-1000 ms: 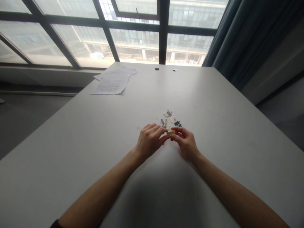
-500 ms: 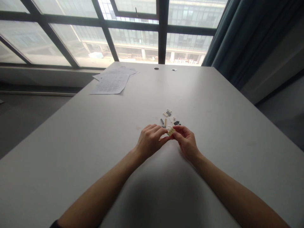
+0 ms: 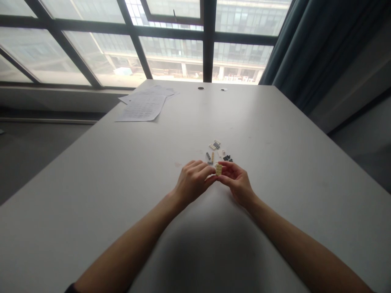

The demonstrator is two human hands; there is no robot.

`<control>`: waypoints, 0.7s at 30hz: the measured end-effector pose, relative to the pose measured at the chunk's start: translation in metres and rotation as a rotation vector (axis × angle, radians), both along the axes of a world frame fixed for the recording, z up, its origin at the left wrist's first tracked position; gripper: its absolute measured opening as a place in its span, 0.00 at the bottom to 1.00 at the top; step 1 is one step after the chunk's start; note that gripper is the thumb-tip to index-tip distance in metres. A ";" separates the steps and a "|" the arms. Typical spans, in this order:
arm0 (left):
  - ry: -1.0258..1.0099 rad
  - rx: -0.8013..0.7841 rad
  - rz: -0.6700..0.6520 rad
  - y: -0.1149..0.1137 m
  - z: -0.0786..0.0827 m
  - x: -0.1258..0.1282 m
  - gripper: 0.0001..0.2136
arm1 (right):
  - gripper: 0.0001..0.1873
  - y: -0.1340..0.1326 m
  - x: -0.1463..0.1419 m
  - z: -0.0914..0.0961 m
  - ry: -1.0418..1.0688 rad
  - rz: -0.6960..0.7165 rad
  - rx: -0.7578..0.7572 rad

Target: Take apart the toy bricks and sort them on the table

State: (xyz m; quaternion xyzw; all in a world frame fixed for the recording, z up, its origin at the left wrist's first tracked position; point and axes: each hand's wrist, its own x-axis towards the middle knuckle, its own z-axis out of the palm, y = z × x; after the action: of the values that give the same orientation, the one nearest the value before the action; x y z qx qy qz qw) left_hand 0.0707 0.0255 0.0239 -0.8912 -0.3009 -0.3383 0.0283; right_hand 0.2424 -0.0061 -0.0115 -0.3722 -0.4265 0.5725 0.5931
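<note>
A small pale yellow building brick piece (image 3: pixel 218 169) with studs is held between my two hands, just above the table. My right hand (image 3: pixel 240 181) pinches it from the right, fingers at its top and thumb at its lower edge. My left hand (image 3: pixel 194 179) closes on its left side with thumb and fingertips. Past my fingertips lie loose bricks: a tan strip (image 3: pixel 213 157), a dark grey strip (image 3: pixel 208 156), black pieces (image 3: pixel 226 158) and a cluster of white and grey plates (image 3: pixel 215 145).
The white table (image 3: pixel 275 134) stretches away to a large window (image 3: pixel 174 53). Printed papers (image 3: pixel 143 106) lie at its far left. Two round cable holes (image 3: pixel 200 88) sit near the far edge. A dark blue curtain (image 3: pixel 299 49) hangs at the right.
The yellow brick piece has turned from a tilted to a more upright position, its studded face now toward me. My right fingers have shifted slightly left around it.
</note>
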 end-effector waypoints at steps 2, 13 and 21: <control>0.027 -0.009 -0.023 0.001 0.000 -0.001 0.11 | 0.22 0.001 0.003 0.001 -0.066 0.014 -0.003; 0.082 -0.105 0.002 0.012 0.012 -0.020 0.07 | 0.16 0.006 0.030 0.004 -0.867 -0.056 0.203; 0.365 -0.277 -0.021 0.004 0.000 -0.007 0.15 | 0.14 0.001 0.023 0.004 -1.266 0.043 0.367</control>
State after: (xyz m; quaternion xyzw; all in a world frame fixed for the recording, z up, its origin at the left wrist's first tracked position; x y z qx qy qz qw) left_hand 0.0641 0.0296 0.0238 -0.9360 -0.3252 -0.1273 -0.0437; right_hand 0.2653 -0.0048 -0.0072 -0.5212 -0.7911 0.1726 0.2697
